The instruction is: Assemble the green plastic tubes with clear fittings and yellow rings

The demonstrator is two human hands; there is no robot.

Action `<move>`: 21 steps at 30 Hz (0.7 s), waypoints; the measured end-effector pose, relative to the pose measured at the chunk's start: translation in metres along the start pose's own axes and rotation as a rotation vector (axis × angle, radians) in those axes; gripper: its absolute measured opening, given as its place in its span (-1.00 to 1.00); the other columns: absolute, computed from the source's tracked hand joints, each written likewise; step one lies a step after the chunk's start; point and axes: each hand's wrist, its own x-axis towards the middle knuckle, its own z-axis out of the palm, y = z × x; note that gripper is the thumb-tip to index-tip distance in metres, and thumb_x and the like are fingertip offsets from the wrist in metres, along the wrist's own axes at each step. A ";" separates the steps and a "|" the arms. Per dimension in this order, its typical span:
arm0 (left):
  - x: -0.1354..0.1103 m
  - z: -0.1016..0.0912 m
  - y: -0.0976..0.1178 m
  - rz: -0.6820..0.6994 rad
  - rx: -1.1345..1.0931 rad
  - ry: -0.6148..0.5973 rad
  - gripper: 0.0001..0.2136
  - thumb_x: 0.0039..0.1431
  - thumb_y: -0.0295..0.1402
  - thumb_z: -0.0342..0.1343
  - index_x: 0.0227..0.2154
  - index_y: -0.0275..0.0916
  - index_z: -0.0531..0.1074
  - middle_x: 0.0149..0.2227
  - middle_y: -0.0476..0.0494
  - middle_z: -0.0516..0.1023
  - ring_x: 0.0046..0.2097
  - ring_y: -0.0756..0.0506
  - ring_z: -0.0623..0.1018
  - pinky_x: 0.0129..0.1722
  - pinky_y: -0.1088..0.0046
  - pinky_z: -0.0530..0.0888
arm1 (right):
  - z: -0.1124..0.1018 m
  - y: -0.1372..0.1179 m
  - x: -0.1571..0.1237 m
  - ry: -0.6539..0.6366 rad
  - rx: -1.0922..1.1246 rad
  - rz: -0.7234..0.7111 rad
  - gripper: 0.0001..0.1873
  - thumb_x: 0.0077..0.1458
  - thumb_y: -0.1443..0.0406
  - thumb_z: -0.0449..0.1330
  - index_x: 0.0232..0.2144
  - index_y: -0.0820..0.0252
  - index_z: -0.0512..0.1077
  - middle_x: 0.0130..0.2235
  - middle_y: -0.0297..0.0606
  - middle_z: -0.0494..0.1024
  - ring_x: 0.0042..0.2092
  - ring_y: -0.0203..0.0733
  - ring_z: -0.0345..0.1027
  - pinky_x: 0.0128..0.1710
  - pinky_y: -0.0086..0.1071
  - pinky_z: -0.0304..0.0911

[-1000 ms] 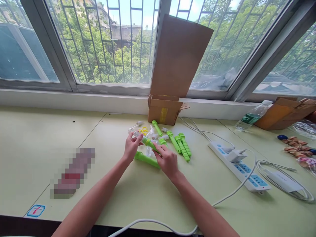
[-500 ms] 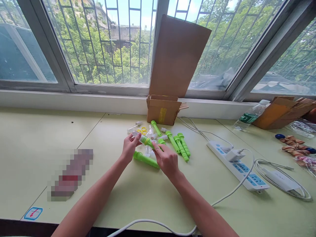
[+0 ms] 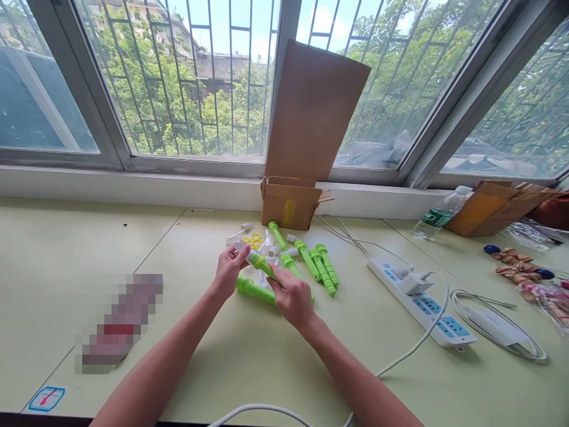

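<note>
Both my hands hold one green plastic tube with a clear end (image 3: 258, 261) a little above the pale green table (image 3: 275, 362). My left hand (image 3: 229, 270) pinches its clear tip. My right hand (image 3: 293, 299) grips its green lower end, fingers closed. Another green tube (image 3: 255, 290) lies on the table just under my hands. Several more green tubes (image 3: 322, 268) lie in a row to the right, and small clear vials (image 3: 267, 243) with yellow rings (image 3: 254, 240) lie behind.
A small open cardboard box (image 3: 288, 203) stands at the window sill, a tall cardboard sheet (image 3: 315, 112) leaning behind it. To the right lie a white power strip (image 3: 422, 299) with cables, a charger (image 3: 498, 323), a water bottle (image 3: 438, 216) and another cardboard box (image 3: 493, 207).
My hands stayed on the same tube with barely any shift; the camera tilted slightly, so everything sits a little lower and to the left in view.
</note>
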 end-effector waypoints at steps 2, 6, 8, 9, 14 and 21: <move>0.000 0.000 0.000 0.006 0.009 -0.001 -0.59 -0.08 -0.16 0.29 -0.22 -0.34 0.46 -0.28 -0.20 0.57 -0.27 -0.10 0.57 -0.16 0.30 0.50 | -0.001 -0.001 0.002 -0.037 0.188 0.078 -0.58 0.17 0.23 0.08 0.09 0.07 0.38 -0.26 -0.20 0.59 -0.30 -0.13 0.43 -0.35 -0.36 0.29; 0.000 -0.001 0.001 0.009 0.017 -0.021 -0.58 -0.09 -0.15 0.29 -0.22 -0.34 0.46 -0.31 -0.19 0.57 -0.29 -0.09 0.57 -0.16 0.29 0.50 | -0.004 -0.003 0.007 -0.147 0.587 0.275 -0.53 0.07 0.15 0.18 0.03 0.15 0.44 -0.16 -0.16 0.57 -0.23 -0.11 0.41 -0.29 -0.33 0.30; 0.001 -0.002 0.000 0.006 0.020 -0.033 -0.59 -0.09 -0.15 0.29 -0.22 -0.34 0.46 -0.32 -0.18 0.57 -0.30 -0.09 0.57 -0.16 0.30 0.50 | -0.008 -0.004 0.010 -0.248 0.775 0.406 -0.47 0.02 0.11 0.22 0.04 0.19 0.43 -0.30 -0.20 0.56 -0.39 -0.23 0.35 -0.45 -0.40 0.24; 0.001 -0.002 0.000 0.002 0.021 -0.039 -0.59 -0.09 -0.16 0.29 -0.22 -0.34 0.46 -0.32 -0.18 0.57 -0.30 -0.09 0.57 -0.16 0.30 0.50 | -0.011 -0.004 0.011 -0.310 0.867 0.491 -0.42 0.01 0.10 0.23 0.07 0.20 0.40 -0.42 -0.27 0.51 -0.52 -0.33 0.24 -0.56 -0.46 0.13; 0.001 -0.004 0.000 -0.016 0.023 -0.078 -0.60 -0.06 -0.17 0.28 -0.21 -0.35 0.45 -0.30 -0.20 0.57 -0.27 -0.10 0.57 -0.16 0.31 0.49 | -0.023 0.000 0.015 -0.545 1.224 0.732 -0.33 -0.10 0.12 0.33 0.08 0.19 0.37 -0.54 -0.43 0.31 -0.63 -0.50 -0.10 -0.69 -0.53 -0.26; 0.001 -0.005 0.002 -0.001 -0.004 -0.128 -0.62 0.00 -0.19 0.25 -0.17 -0.33 0.44 -0.24 -0.25 0.58 -0.19 -0.15 0.57 -0.13 0.30 0.48 | -0.022 0.002 0.015 -0.568 1.297 0.721 -0.36 -0.08 0.11 0.33 0.05 0.20 0.39 -0.53 -0.40 0.31 -0.63 -0.50 -0.06 -0.69 -0.53 -0.25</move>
